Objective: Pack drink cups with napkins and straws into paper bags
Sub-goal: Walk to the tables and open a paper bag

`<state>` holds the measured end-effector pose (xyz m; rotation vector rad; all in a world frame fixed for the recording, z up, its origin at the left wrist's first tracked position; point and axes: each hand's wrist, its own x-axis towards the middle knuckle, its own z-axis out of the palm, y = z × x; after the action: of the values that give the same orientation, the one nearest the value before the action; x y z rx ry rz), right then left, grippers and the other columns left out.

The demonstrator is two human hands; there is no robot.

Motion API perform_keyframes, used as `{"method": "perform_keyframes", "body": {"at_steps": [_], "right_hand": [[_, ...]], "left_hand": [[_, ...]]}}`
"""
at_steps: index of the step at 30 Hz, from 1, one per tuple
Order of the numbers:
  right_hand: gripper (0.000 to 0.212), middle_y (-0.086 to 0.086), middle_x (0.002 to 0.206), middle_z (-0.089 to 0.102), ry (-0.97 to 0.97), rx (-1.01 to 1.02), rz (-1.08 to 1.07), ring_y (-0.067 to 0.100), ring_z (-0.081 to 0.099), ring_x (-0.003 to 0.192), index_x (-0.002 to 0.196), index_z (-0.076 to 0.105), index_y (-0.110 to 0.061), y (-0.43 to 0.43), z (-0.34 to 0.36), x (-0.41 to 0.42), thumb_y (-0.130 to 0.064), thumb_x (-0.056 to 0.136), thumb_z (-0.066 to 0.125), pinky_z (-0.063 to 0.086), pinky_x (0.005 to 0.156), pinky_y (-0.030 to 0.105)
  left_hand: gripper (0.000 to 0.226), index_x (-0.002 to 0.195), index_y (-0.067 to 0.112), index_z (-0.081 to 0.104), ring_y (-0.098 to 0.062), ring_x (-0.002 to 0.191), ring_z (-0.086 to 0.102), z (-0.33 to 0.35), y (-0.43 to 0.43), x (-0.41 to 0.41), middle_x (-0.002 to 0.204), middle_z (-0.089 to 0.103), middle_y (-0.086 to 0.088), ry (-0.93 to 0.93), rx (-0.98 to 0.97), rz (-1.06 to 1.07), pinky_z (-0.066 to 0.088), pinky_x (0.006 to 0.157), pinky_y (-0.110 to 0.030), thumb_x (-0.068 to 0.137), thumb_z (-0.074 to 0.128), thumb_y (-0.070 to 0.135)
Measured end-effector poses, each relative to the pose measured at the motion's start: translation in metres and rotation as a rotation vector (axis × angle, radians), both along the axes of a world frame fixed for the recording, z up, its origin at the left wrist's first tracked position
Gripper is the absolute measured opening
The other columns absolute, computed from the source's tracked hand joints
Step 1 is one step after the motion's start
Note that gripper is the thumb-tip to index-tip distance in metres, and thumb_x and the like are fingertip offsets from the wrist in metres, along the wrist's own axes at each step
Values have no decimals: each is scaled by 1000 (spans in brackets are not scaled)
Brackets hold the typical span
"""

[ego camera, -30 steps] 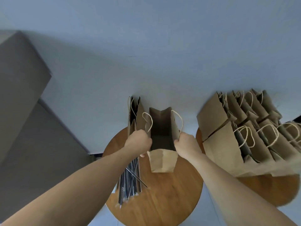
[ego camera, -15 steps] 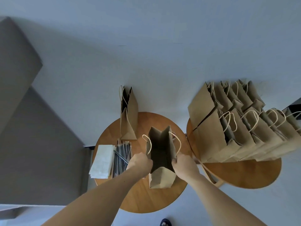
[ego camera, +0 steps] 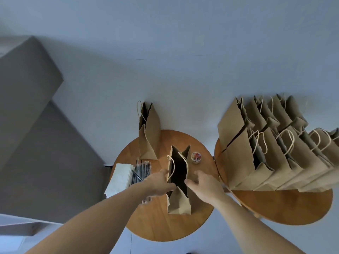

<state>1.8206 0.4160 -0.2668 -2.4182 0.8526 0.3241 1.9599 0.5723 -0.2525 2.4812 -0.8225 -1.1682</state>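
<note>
left hand (ego camera: 161,182) and right hand (ego camera: 204,184) are gripping opposite rims of the open paper bag (ego camera: 178,203), fingers curled over its edges. the bag is standing upright on the round wooden table (ego camera: 165,227).

I count two round tables, a left table (ego camera: 165,226) and a right table (ego camera: 284,208). The left one carries two paper bags, an open bag (ego camera: 178,204) and a rear bag (ego camera: 149,132), plus one napkin stack (ego camera: 119,178), one straw bundle (ego camera: 142,168) and one small jar (ego camera: 196,157). The clustered bags (ego camera: 238,153) on the right overlap too much to number.
</note>
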Motion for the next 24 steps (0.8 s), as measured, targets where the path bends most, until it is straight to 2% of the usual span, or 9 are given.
{"method": "perform_keyframes", "body": {"at_steps": [3,6,9,12,15,18,24], "right_hand": [[62,-11,139,56,-55,35,11,17,56,125,143,41,-33,-9,14,3,-66,90,44,50,98,36],[56,-10,143,52,-110,4,10,17,53,128,144,41,-32,-17,34,14,-55,93,46,47,99,34],[50,-5,141,53,-171,-67,28,18,55,124,140,45,-27,-21,58,34,-48,95,46,47,94,32],[54,-2,148,46,-189,-109,90,20,48,132,146,41,-22,-19,85,57,-43,96,45,42,103,36],[57,1,153,40,-190,-141,149,23,42,137,149,37,-19,-15,112,82,-42,98,45,38,107,39],[58,3,153,40,-201,-198,230,25,42,137,149,36,-18,-7,142,108,-45,99,45,38,108,39],[51,7,142,48,-273,-268,414,28,49,126,139,46,-14,26,213,173,-45,98,46,44,100,40]], "left_hand": [[78,149,20,33,-27,122,54,18,-1,12,143,50,-8,-11,-18,-19,49,99,-38,81,60,46],[66,143,19,43,-32,124,54,36,-2,26,143,51,-9,-120,-5,-21,48,103,-47,85,60,46],[71,151,22,32,-29,133,45,58,-4,36,151,41,-5,-286,2,-10,44,107,-46,89,59,47],[70,150,19,32,-28,133,44,85,-2,46,150,42,-6,-396,-25,-12,43,108,-45,89,56,41],[67,147,19,35,-27,127,46,113,7,60,145,45,-6,-490,-18,-8,44,104,-45,87,54,41],[65,147,20,36,-28,131,43,144,26,75,147,43,-5,-613,0,17,40,105,-46,90,54,46],[68,150,20,32,-27,138,36,229,85,106,152,38,-4,-816,5,167,37,107,-46,91,53,47]]}}
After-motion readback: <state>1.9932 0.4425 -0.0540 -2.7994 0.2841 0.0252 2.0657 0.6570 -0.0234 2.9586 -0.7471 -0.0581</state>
